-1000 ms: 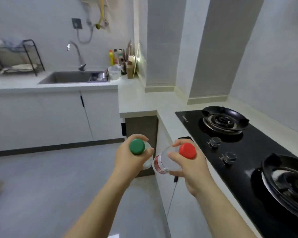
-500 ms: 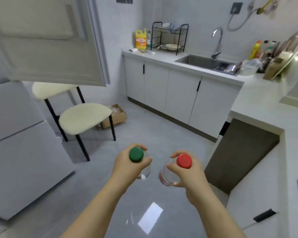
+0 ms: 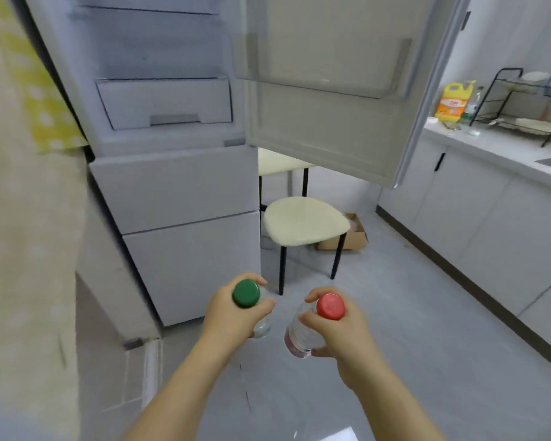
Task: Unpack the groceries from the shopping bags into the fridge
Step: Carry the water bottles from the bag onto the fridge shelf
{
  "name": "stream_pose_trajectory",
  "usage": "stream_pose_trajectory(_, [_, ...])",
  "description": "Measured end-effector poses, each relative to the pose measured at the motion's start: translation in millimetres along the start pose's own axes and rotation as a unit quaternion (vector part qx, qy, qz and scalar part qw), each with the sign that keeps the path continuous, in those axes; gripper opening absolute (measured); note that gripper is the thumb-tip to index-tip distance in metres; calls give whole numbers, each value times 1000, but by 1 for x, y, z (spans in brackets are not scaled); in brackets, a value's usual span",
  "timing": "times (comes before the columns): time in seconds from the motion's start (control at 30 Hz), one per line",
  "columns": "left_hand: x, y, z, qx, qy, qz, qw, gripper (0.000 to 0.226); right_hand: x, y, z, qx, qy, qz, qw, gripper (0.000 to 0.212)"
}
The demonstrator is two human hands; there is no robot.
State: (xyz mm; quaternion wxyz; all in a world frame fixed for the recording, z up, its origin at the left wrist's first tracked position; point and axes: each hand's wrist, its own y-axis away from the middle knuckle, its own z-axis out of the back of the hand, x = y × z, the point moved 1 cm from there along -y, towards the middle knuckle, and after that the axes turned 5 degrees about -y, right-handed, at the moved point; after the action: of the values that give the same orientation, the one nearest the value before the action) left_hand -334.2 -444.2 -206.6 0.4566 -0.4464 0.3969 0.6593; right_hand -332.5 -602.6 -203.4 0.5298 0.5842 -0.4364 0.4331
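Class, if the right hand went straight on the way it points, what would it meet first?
The right hand would probably meet the cream chair first; depth is unclear.

Grey floor (image 3: 427, 329) bears the fridge (image 3: 178, 192), chair (image 3: 306, 221) and cardboard box (image 3: 353, 240).

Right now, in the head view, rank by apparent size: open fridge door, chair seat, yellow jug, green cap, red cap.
1. fridge door
2. chair seat
3. yellow jug
4. green cap and red cap: alike, not ranked.
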Motion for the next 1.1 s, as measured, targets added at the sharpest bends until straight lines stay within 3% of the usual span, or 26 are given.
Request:
stream_pose_trajectory(0.47, [4,-132,158,-148,18,-16,989,20,43,-120,-185,82,-3,54,995,25])
stream_pose_trajectory(0.8, [-29,-218,213,-215,21,-78,973,20,101,-203,-260,149,-6,127,981,24])
stream_pose_trajectory(1.1, [-90,-314,238,-298,41,-174,938,26,184,-301,-297,197,-53,234,951,28])
